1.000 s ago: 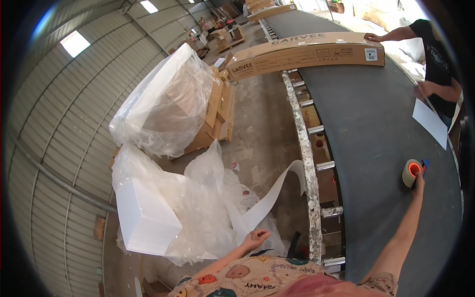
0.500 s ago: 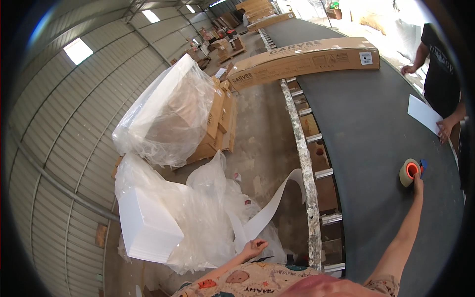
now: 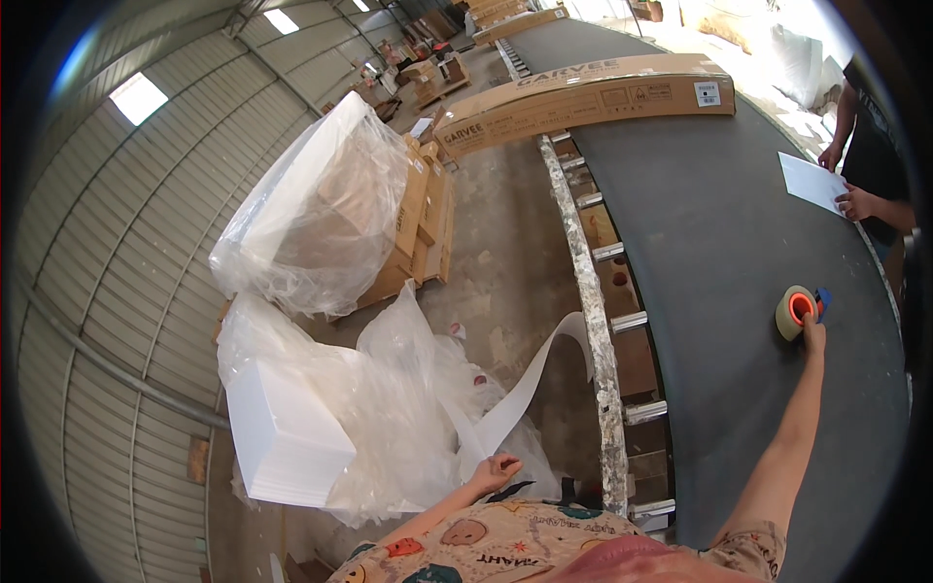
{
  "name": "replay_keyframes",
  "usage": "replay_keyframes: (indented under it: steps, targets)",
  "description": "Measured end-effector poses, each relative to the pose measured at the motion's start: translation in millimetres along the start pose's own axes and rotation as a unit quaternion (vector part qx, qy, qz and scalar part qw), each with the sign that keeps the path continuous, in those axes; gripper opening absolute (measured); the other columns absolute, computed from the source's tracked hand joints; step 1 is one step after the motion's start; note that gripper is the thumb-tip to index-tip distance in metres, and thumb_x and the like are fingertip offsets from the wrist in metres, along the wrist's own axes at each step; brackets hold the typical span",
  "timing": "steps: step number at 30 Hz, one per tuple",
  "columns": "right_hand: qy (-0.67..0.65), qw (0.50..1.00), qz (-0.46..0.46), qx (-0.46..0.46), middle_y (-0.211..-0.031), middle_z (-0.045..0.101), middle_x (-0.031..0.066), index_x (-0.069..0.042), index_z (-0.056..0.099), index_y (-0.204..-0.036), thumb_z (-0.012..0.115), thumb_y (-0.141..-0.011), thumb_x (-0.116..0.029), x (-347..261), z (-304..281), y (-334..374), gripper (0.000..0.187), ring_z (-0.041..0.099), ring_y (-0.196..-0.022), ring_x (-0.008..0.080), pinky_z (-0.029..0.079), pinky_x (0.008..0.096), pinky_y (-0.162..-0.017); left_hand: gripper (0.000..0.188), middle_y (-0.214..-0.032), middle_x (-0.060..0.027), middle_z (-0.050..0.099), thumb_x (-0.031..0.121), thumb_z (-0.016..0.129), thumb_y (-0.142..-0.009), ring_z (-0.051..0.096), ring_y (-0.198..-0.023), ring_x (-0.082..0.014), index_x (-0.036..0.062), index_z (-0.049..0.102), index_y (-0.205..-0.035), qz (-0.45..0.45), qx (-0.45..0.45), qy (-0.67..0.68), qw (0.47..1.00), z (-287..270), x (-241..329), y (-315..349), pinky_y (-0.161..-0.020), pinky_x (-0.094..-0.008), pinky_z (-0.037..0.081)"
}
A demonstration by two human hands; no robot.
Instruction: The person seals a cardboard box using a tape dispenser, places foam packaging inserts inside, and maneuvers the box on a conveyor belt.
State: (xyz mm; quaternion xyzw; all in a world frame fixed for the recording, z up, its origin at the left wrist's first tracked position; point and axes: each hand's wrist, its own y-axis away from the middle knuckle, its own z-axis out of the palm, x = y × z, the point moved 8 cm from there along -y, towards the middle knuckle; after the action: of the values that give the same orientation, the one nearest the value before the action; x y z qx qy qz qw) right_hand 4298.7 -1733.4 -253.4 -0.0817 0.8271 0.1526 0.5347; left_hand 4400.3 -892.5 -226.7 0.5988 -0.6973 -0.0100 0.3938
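Note:
Over the dark conveyor belt, my right arm is stretched out, and my right hand is closed around a tape dispenser. It carries a wide tan tape roll with an orange core, and a blue part shows behind it. My left hand hangs low in front of my body with its fingers curled in; I see nothing in them. Beside it, a white strip of sheet curves up toward the conveyor's edge. Crumpled clear plastic film lies just left of that hand.
A long cardboard box lies across the belt ahead. Across the belt, a person holds a white sheet. At left stand a stack of white sheets and plastic-covered cartons. The conveyor's worn side rail runs along my left.
The view has shifted slightly. The person across the belt now has both hands on the white sheet, which is held farther back. My right hand keeps its grip on the tape dispenser.

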Motion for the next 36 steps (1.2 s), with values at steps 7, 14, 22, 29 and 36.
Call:
replay_keyframes:
  steps: [7,14,22,29,36]
  targets:
    - [-0.009,0.997,0.074,-0.013,-0.072,0.055,0.0081,0.005,0.059,-0.096,0.054,-0.080,-0.039,-7,12,8,0.048,0.050,-0.050,0.0193,0.033,0.0326,-0.038,0.038,-0.095,-0.0133,0.069,0.037,0.064,-0.086,0.065,-0.087,-0.0217,0.0037,0.066,-0.104,0.003,-0.002,0.009,1.000,3,-6,6,-0.078,-0.0306,0.050]
    - [-0.007,0.998,0.052,-0.016,-0.072,0.056,0.0083,0.005,0.059,-0.099,0.052,-0.083,-0.039,-18,21,8,0.047,0.051,-0.050,0.0192,0.035,0.0325,-0.037,0.040,-0.098,-0.0143,0.068,0.039,0.063,-0.085,0.065,-0.091,-0.0251,0.0056,0.065,-0.106,-0.010,-0.030,-0.007,0.999,2,-6,11,-0.080,-0.0320,0.050]
    - [-0.020,0.998,0.061,0.002,-0.072,0.057,0.0079,0.004,0.058,-0.103,0.051,-0.085,-0.038,-13,23,0,0.047,0.052,-0.047,0.0194,0.037,0.0316,-0.038,0.040,-0.099,-0.0160,0.067,0.039,0.062,-0.086,0.065,-0.091,-0.0276,0.0057,0.065,-0.108,0.004,-0.042,-0.029,0.999,6,-16,9,-0.079,-0.0330,0.050]
    - [0.021,0.999,0.034,0.003,-0.072,0.059,0.0114,0.009,0.059,-0.097,0.051,-0.085,-0.038,-11,17,-6,0.049,0.056,-0.048,0.0226,0.041,0.0337,-0.038,0.040,-0.099,-0.0169,0.067,0.040,0.061,-0.086,0.064,-0.092,-0.0299,0.0054,0.065,-0.108,-0.003,-0.054,-0.045,0.998,1,-5,10,-0.079,-0.0354,0.049]
    - [0.006,0.999,0.027,-0.020,-0.068,0.058,0.0116,0.010,0.059,-0.091,0.054,-0.084,-0.038,-15,24,7,0.048,0.055,-0.046,0.0218,0.043,0.0328,-0.038,0.040,-0.098,-0.0174,0.066,0.039,0.061,-0.086,0.064,-0.091,-0.0296,0.0052,0.065,-0.107,0.028,-0.065,-0.082,0.994,8,-6,3,-0.079,-0.0350,0.049]
